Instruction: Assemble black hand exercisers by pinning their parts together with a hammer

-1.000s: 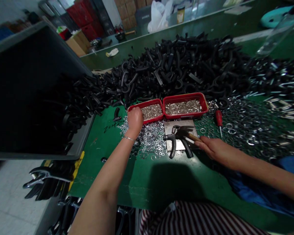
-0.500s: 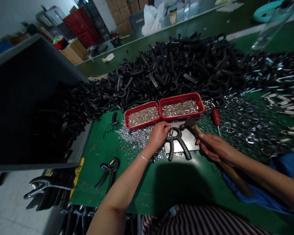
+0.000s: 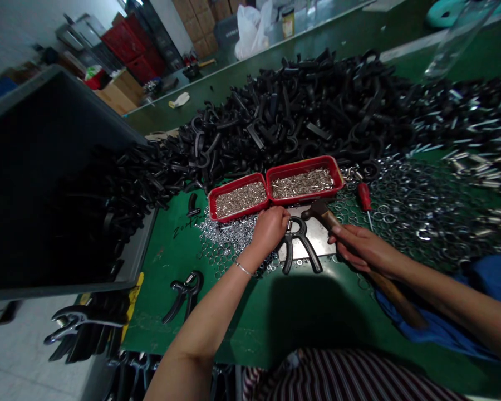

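A black spring clamp [image 3: 301, 245] lies on a metal plate [image 3: 319, 240], its two handles pointing towards me and a small silver part at its head. My left hand [image 3: 270, 227] is closed beside the clamp's upper left, with fingertips pinched at its head; what they grip is hidden. In my right hand [image 3: 354, 245] is a hammer [image 3: 328, 219], held round its wooden handle. The hammer's head rests low over the plate, just right of the clamp's head.
Two red trays [image 3: 239, 217] of small metal pins stand behind the plate. Loose rings [image 3: 217, 253] and a red screwdriver [image 3: 364, 196] lie around it. A heap of black clamp parts [image 3: 284, 117] spans the back. Left are another clamp [image 3: 186, 292] and a grey bin [image 3: 148, 239].
The whole view has shifted slightly. Both hands, the hammer and the clamp keep nearly the same places relative to each other.
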`<state>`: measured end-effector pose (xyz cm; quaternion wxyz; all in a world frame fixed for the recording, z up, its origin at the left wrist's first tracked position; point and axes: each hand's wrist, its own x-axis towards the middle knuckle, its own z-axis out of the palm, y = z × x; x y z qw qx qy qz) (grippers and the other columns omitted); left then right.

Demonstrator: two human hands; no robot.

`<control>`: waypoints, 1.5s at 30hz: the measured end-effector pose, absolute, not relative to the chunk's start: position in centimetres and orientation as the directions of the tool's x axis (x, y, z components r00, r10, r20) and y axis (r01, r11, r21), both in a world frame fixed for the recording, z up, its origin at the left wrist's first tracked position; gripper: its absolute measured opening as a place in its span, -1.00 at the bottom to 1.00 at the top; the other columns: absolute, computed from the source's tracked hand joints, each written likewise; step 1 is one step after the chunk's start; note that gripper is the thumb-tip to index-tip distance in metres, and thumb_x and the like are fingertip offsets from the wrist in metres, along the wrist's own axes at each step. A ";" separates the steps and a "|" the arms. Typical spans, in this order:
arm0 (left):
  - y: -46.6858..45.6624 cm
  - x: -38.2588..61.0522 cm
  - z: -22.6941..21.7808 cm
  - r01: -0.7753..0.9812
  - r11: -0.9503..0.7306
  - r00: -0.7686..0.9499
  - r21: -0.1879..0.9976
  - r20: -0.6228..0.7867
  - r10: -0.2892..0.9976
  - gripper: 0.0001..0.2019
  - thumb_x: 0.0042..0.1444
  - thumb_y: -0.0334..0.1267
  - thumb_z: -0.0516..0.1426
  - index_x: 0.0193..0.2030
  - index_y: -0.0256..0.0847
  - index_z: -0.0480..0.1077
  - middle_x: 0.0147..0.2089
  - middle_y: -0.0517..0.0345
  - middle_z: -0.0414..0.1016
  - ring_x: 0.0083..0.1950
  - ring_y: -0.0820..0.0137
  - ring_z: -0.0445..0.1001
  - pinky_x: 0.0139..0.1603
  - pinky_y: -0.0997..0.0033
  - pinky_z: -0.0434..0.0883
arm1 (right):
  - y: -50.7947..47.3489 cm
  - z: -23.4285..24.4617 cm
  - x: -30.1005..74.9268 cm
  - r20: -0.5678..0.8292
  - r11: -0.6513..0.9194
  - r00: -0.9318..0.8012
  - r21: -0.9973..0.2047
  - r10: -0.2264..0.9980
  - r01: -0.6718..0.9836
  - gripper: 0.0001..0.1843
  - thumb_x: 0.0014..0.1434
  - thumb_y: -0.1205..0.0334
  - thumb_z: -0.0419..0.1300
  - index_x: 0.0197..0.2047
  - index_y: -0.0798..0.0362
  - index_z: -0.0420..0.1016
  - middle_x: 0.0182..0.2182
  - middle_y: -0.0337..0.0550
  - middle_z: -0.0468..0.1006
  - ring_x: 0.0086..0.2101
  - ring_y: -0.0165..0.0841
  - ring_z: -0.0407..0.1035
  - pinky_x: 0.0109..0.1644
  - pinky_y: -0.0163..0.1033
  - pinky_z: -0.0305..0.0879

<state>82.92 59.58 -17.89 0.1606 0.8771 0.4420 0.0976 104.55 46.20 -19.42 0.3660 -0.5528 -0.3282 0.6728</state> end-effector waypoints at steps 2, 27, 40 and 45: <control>59.2 83.2 -17.4 0.719 -0.667 0.671 0.194 0.053 0.739 -0.84 0.33 -0.41 0.05 -0.18 -0.30 0.46 -0.16 -0.04 0.55 -0.09 0.19 0.51 -0.01 0.21 0.37 | 46.1 -19.5 104.5 -0.500 -0.513 -0.123 -0.849 0.857 -0.127 -0.51 0.27 -0.27 0.10 -0.18 0.04 0.36 -0.63 -0.35 0.33 -0.76 -0.57 -0.03 -0.75 -0.41 -0.10; 51.7 80.4 -19.6 0.647 -0.748 0.716 0.148 0.217 0.663 -0.71 0.40 -0.25 -0.01 0.12 -0.38 0.37 0.09 -0.14 0.45 0.14 0.12 0.35 0.22 0.10 0.28 | 49.7 -11.6 103.9 -0.128 0.025 -0.103 -0.508 0.986 0.861 -0.58 0.37 -0.13 -0.14 -0.17 0.02 0.34 -0.45 -0.08 0.46 -0.49 -0.25 0.34 -0.38 -0.17 0.13; 49.1 81.0 -19.0 0.806 -0.565 0.515 0.177 0.261 0.817 -0.55 0.34 0.02 0.06 0.14 -0.34 0.33 0.10 -0.29 0.41 0.11 -0.01 0.38 0.12 -0.06 0.34 | 50.3 -15.1 105.3 -0.321 -0.117 -0.176 -0.718 0.931 0.686 -0.51 0.36 -0.22 -0.10 -0.25 0.03 0.34 -0.48 -0.13 0.45 -0.51 -0.34 0.33 -0.42 -0.21 0.23; 47.7 80.4 -18.5 0.867 -0.495 0.481 0.059 0.164 0.861 -0.73 0.38 -0.12 0.01 -0.16 -0.27 0.40 -0.26 -0.12 0.43 -0.18 0.09 0.41 -0.12 0.01 0.37 | 48.4 -16.7 107.6 -0.357 -0.331 0.055 -0.785 0.933 0.523 -0.47 0.19 -0.28 0.18 -0.07 0.03 0.39 -0.53 -0.16 0.41 -0.57 -0.34 0.29 -0.56 -0.24 0.16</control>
